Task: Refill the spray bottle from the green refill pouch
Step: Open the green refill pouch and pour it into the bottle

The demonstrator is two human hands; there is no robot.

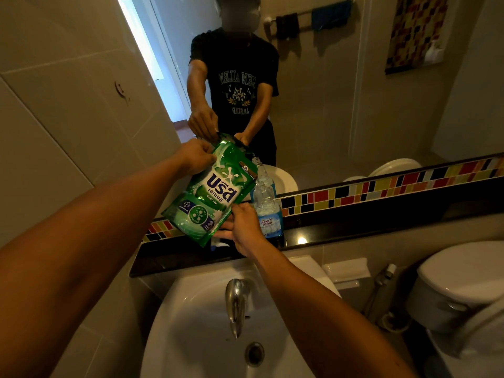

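The green refill pouch (211, 190) is held tilted in the air above the black ledge, its top corner leaning toward the bottle. My left hand (195, 156) grips the pouch's upper left edge. My right hand (244, 227) grips its lower right corner. Just right of the pouch, the clear spray bottle (266, 207) with blue liquid in its lower half stands upright on the ledge with its neck uncapped. A white and blue part (219, 244), partly hidden, lies on the ledge under the pouch. No liquid is visible leaving the pouch.
A black ledge (341, 230) with a coloured tile strip runs under the mirror (354, 91). The white sink (207, 331) with a chrome tap (236, 304) is below my arms. A toilet (463, 290) stands at right, a tiled wall at left.
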